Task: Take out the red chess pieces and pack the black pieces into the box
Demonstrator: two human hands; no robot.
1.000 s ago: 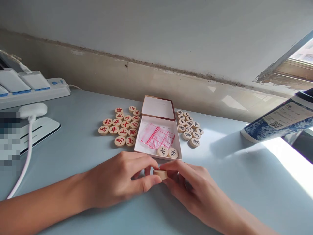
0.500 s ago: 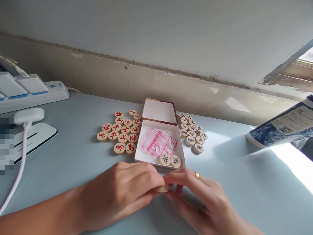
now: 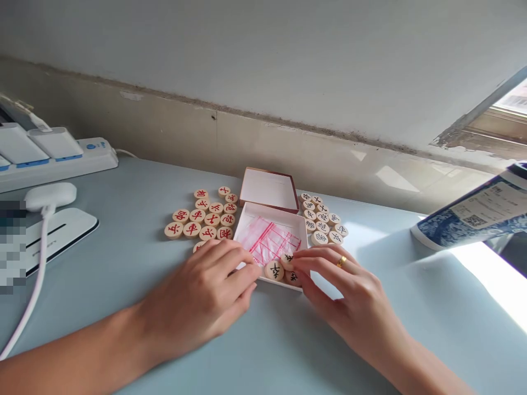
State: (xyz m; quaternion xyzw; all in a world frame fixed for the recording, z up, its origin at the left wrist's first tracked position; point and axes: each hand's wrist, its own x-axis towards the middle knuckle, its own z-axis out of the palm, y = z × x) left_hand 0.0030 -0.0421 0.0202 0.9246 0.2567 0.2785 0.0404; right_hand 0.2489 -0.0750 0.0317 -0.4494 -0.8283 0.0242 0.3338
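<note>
A white open box (image 3: 247, 211) holds a clear bag with pink lines (image 3: 269, 240) and a few black-marked round pieces (image 3: 274, 270) at its front edge. My right hand (image 3: 343, 291), with a gold ring, pinches one black-marked piece (image 3: 287, 261) over the box's front right corner. My left hand (image 3: 206, 296) is closed at the front left corner; what its fingers hold, if anything, is hidden. Red-marked pieces (image 3: 197, 215) lie left of the box, partly behind my left hand. More black-marked pieces (image 3: 323, 216) lie to its right.
The box lid (image 3: 268, 189) lies open behind the box. At the left are a power strip (image 3: 99, 152), a white charger with a cable (image 3: 51, 196) and a flat white device (image 3: 61, 236). A blue-and-white cylinder (image 3: 473, 211) lies on the right.
My hands have moved apart and forward from in front of the box. My right hand has brought a piece over the box's front part. The pieces at that edge have shifted.
</note>
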